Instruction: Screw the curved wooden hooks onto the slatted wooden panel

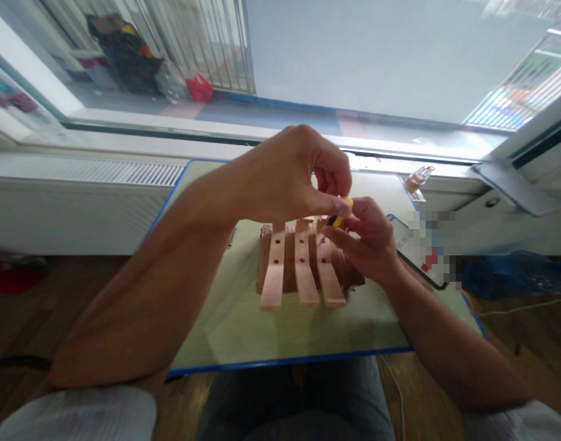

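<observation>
My left hand [292, 174] and my right hand [367, 239] meet above a small table, both pinched on one small yellow and black object [341, 211] that is mostly hidden by the fingers. Just below the hands lies a wooden assembly of several slats with holes [299, 266], fanned toward me on the pale green tabletop [234, 324]. Neither hand touches the slats, as far as I can see.
A phone [416, 251] lies at the table's right edge, partly under my right wrist. A small bottle [418, 179] stands at the far right corner. A white radiator [78, 196] and a window sill run behind the table. My knees are under the near edge.
</observation>
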`<move>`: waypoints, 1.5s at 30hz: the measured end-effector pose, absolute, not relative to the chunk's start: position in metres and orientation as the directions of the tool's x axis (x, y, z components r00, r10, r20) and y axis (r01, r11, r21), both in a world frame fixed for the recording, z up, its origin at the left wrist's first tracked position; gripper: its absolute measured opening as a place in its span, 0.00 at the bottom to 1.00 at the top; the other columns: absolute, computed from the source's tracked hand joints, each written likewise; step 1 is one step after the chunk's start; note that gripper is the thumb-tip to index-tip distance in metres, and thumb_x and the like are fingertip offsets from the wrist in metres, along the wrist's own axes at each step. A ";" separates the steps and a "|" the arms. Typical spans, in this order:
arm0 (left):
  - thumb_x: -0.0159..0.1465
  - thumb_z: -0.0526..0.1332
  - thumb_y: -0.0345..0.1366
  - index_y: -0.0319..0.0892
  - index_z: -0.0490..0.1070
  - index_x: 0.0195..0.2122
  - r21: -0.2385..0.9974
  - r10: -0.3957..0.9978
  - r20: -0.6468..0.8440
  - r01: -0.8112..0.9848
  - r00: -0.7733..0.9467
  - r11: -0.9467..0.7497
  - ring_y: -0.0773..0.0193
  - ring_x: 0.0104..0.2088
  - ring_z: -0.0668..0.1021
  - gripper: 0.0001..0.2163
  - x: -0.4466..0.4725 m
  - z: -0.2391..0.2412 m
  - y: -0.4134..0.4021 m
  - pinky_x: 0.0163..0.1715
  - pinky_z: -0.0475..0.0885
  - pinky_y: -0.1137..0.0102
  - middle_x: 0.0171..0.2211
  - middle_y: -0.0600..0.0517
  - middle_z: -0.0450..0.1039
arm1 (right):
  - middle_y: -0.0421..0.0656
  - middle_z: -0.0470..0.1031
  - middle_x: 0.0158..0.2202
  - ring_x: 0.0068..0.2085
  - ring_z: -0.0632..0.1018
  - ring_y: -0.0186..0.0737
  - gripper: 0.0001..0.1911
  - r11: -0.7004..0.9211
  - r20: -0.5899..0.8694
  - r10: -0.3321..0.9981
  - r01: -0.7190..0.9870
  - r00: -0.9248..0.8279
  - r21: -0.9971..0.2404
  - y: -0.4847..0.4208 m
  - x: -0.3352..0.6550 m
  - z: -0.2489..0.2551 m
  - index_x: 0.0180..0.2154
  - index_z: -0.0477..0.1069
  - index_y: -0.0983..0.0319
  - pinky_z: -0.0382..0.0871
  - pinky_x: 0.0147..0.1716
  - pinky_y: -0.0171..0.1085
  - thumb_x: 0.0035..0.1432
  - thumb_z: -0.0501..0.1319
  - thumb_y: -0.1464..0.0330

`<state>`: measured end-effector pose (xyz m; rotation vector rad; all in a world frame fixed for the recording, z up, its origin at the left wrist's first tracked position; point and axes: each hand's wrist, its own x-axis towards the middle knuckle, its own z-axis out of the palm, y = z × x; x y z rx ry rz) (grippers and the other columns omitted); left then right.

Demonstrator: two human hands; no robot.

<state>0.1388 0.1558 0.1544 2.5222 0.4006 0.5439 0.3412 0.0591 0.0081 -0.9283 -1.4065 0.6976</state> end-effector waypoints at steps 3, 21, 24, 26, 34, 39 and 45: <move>0.68 0.69 0.37 0.45 0.86 0.39 0.532 0.375 0.289 0.178 0.881 -0.828 0.61 0.38 0.83 0.06 0.138 0.156 0.156 0.43 0.78 0.64 0.37 0.51 0.87 | 0.36 0.80 0.39 0.31 0.78 0.32 0.15 0.485 0.491 0.870 0.105 0.037 -0.868 0.058 0.341 0.013 0.50 0.80 0.55 0.69 0.26 0.37 0.64 0.78 0.68; 0.66 0.74 0.45 0.46 0.85 0.39 0.589 0.408 0.289 0.175 0.866 -0.789 0.61 0.37 0.83 0.09 0.144 0.148 0.157 0.39 0.76 0.65 0.36 0.52 0.86 | 0.33 0.76 0.32 0.27 0.72 0.31 0.14 0.459 0.483 0.872 0.207 0.081 -0.864 0.059 0.343 0.011 0.44 0.77 0.54 0.65 0.23 0.36 0.62 0.80 0.63; 0.66 0.72 0.42 0.46 0.85 0.39 0.584 0.380 0.295 0.150 0.876 -0.798 0.61 0.37 0.83 0.07 0.143 0.149 0.156 0.41 0.77 0.65 0.37 0.52 0.86 | 0.34 0.76 0.34 0.29 0.73 0.31 0.16 0.466 0.494 0.864 0.225 0.092 -0.856 0.059 0.344 0.012 0.44 0.77 0.53 0.67 0.23 0.36 0.61 0.81 0.63; 0.66 0.71 0.39 0.46 0.86 0.40 0.579 0.367 0.295 0.140 0.882 -0.803 0.61 0.38 0.84 0.05 0.142 0.150 0.155 0.42 0.77 0.65 0.37 0.52 0.87 | 0.34 0.77 0.34 0.29 0.73 0.31 0.16 0.478 0.506 0.858 0.226 0.087 -0.849 0.059 0.343 0.014 0.45 0.79 0.53 0.68 0.24 0.36 0.60 0.81 0.65; 0.68 0.65 0.34 0.46 0.88 0.42 0.585 0.351 0.271 0.136 0.896 -0.799 0.59 0.43 0.85 0.09 0.142 0.150 0.156 0.43 0.77 0.68 0.43 0.52 0.88 | 0.39 0.84 0.36 0.27 0.76 0.32 0.13 0.444 0.444 0.893 0.022 0.065 -0.896 0.054 0.341 0.022 0.50 0.84 0.57 0.71 0.25 0.38 0.64 0.77 0.64; 0.69 0.66 0.36 0.44 0.87 0.45 0.558 0.367 0.280 0.161 0.887 -0.814 0.60 0.43 0.84 0.10 0.142 0.151 0.155 0.44 0.75 0.68 0.44 0.50 0.87 | 0.38 0.82 0.39 0.26 0.75 0.29 0.13 0.470 0.472 0.879 0.043 0.070 -0.882 0.057 0.342 0.021 0.47 0.82 0.56 0.69 0.23 0.35 0.62 0.79 0.65; 0.66 0.73 0.40 0.44 0.85 0.38 0.567 0.405 0.337 0.159 0.850 -0.808 0.61 0.37 0.82 0.06 0.142 0.150 0.155 0.39 0.74 0.65 0.37 0.51 0.85 | 0.36 0.79 0.40 0.30 0.74 0.30 0.15 0.466 0.478 0.875 0.130 0.075 -0.875 0.060 0.343 0.013 0.48 0.80 0.53 0.71 0.27 0.36 0.62 0.80 0.63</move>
